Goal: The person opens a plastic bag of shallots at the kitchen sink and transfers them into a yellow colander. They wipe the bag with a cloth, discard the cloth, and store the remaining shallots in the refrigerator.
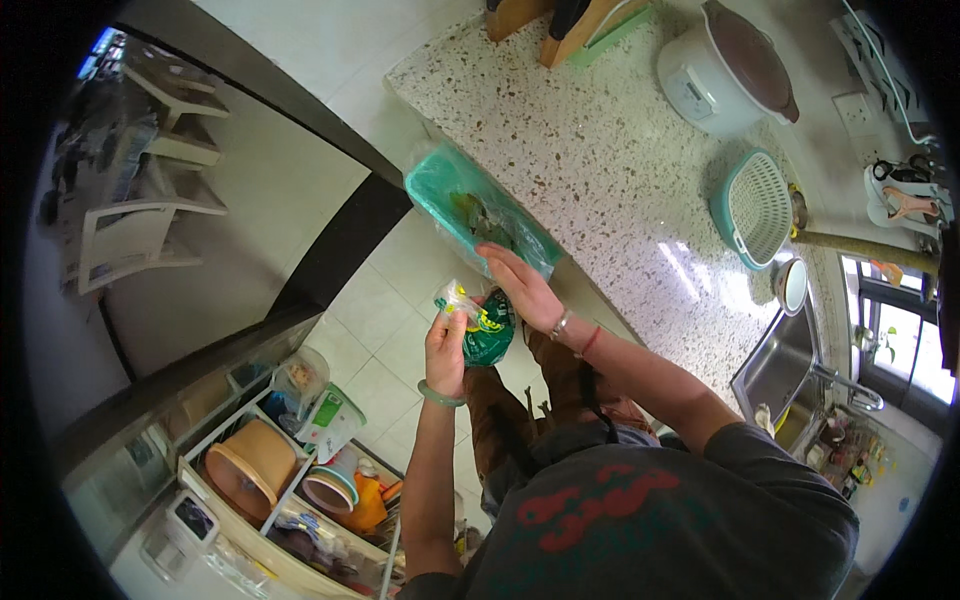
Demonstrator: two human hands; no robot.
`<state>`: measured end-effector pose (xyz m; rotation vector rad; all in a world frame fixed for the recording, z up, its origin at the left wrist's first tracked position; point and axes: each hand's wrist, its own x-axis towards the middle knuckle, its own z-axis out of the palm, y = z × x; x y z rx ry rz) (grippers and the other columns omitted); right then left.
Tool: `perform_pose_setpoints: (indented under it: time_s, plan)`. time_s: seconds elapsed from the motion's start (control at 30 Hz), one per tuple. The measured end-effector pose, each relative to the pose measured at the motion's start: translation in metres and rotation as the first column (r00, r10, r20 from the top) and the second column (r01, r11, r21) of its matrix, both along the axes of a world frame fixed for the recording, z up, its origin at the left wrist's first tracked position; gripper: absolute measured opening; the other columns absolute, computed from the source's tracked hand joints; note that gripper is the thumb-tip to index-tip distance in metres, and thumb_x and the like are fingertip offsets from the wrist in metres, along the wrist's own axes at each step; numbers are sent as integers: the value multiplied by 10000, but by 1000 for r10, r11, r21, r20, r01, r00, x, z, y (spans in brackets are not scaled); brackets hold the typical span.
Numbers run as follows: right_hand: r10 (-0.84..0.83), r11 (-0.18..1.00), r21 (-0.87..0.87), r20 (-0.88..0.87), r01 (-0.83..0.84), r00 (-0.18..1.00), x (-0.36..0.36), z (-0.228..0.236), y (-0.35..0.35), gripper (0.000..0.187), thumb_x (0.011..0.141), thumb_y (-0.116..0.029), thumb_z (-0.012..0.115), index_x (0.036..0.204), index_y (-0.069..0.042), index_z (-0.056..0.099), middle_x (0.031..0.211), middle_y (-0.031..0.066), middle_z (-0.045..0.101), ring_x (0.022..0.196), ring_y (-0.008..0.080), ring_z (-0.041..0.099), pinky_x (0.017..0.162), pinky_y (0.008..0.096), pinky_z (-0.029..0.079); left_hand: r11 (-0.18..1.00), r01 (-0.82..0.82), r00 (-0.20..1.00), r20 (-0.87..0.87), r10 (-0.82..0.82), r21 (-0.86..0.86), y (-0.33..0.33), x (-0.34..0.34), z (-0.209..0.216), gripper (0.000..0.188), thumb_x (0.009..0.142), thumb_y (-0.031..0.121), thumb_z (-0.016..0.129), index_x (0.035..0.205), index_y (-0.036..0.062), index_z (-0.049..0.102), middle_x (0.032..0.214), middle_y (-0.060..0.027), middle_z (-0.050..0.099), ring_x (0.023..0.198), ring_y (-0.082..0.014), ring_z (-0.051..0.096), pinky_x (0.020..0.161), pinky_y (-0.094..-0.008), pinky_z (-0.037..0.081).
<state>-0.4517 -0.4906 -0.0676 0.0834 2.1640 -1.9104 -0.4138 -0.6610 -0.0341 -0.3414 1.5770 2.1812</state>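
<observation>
My left hand [446, 352], with a green bangle at the wrist, is closed on the gathered clear top of a green plastic bag [487, 343] with yellow print. The bag hangs in front of my legs; what is inside is hidden. My right hand [522, 288] is held flat with its fingers stretched out, just above the bag and by the near end of a teal bin [432, 195]. Whether it touches either one, I cannot tell. A clear plastic liner [535, 243] covers the bin, and greenish scraps [472, 212] lie inside.
To the right runs a speckled countertop [560, 130] bearing a white cooker [705, 90], a teal-and-white colander [757, 210] and a bowl [792, 286]. Beyond is a metal sink [775, 365]. At lower left, an open fridge [190, 470] holds tubs and bags. Chairs [150, 220] stand at far left.
</observation>
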Motion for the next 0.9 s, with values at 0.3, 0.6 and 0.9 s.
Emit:
perform_pose_setpoints:
  time_s: [0.3, 0.6, 0.9]
  plan:
    - [-101, 771, 623, 327, -133, 940, -41, -108, -6, 372, 946, -275, 377, 1138, -17, 563, 1052, 291, 583, 1010, 443, 558, 873, 464, 460, 969, 245, 969, 34, -246, 29, -37, -16, -44, 283, 990, 149, 451, 1175, -29, 569, 1113, -80, 625, 1010, -124, 565, 931, -261, 425]
    - [-582, 658, 657, 133, 368, 802, -45, -79, -26, 337, 941, -240, 413, 999, 30, 605, 993, 281, 601, 950, 451, 555, 825, 466, 451, 953, 285, 956, 45, -291, 106, -86, -25, -52, 280, 993, 157, 451, 1170, -23, 572, 1114, -66, 630, 1010, -113, 564, 930, -262, 427]
    - [-825, 554, 169, 240, 815, 512, -15, -73, -20, 320, 840, -68, 570, 1133, 56, 606, 1001, 105, 657, 932, 183, 601, 799, 326, 504, 920, 384, 916, 93, -390, 72, -111, -28, -53, 291, 989, 160, 467, 1208, -16, 541, 1126, -63, 634, 1008, -111, 562, 912, -250, 430]
